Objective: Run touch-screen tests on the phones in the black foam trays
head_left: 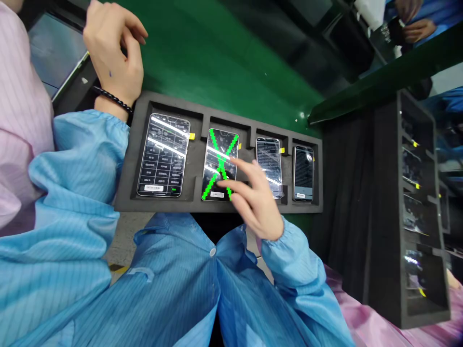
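Note:
A dark foam tray (195, 185) holds several smartphones in a row of slots. My right hand (255, 193) reaches over the second smartphone (213, 166) from the left, fingers spread and the fingertips at its screen. Two thick green lines cross that black screen in an X. Whether the fingertips touch the glass I cannot tell. The leftmost smartphone (162, 159) shows a grid of dark buttons. Rows of small text fill the third smartphone (268, 161) and the rightmost smartphone (303, 171). My left hand (117, 53) is loosely bent beyond the tray's left corner, holding nothing, thumb apart from the fingers.
Green table surface (217, 72) lies behind the tray. Stacked dark trays (383, 202) with more phones stand at the right, yellow tabs showing in their slots. A screen-like panel (54, 48) is at the upper left. Another person's hands (415, 29) appear at the upper right.

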`<action>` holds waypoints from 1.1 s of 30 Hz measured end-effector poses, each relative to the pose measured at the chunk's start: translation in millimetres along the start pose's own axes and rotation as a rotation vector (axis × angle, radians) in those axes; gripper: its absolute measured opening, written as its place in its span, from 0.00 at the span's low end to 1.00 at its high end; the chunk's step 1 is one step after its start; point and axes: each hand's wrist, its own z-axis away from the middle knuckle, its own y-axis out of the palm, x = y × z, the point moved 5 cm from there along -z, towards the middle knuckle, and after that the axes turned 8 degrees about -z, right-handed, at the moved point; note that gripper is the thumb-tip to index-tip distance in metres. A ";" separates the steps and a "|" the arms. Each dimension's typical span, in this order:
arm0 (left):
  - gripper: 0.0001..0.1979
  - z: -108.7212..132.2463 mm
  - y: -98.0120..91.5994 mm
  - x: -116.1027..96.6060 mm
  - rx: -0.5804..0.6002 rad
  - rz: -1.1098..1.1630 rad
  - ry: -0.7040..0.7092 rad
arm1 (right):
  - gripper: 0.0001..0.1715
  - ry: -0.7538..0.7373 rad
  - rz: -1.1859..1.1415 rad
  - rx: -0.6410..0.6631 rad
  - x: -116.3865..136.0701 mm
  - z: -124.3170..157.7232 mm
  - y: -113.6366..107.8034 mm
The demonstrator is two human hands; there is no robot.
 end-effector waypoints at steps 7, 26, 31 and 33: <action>0.11 3.5 -0.5 -2.7 -0.044 0.156 -0.100 | 0.27 0.409 0.220 -0.604 -102.3 88.1 -67.3; 0.25 167.0 -62.1 5.0 0.325 0.604 -0.285 | 0.46 0.664 0.276 -0.746 -141.6 155.2 -42.3; 0.27 195.2 -73.7 -3.5 0.320 0.551 -0.237 | 0.48 0.673 0.194 -0.785 -115.5 164.4 -47.5; 0.28 201.2 -77.2 -10.7 0.310 0.498 -0.208 | 0.42 0.510 0.195 -0.768 -93.7 143.5 -53.1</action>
